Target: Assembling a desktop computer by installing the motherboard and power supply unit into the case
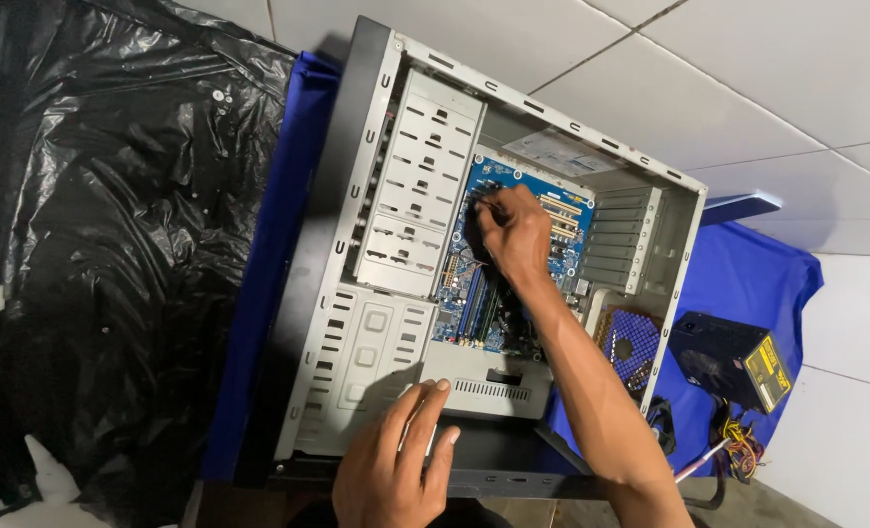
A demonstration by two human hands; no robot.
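**Computer case, open on the floor**

Computer case (pixel 376 332) fills mid-frame on blue cloth (pixel 748 284) — heavy, stiff, sharp-edged; hold its frame. Left hand (pixel 391 469) rests flat, fingers loose, at the bottom edge. Right hand (pixel 513 235) pinches something dark over the fragile blue circuit board (pixel 474 303) — what, I cannot tell.

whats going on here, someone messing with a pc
A person is working inside an open grey metal computer case lying on its side on a blue cloth. The right hand is down on the blue circuit board, fingertips pinched at something too small to make out. The left hand rests flat on the case's near edge. A black boxy power supply with loose wires sits outside on the cloth.
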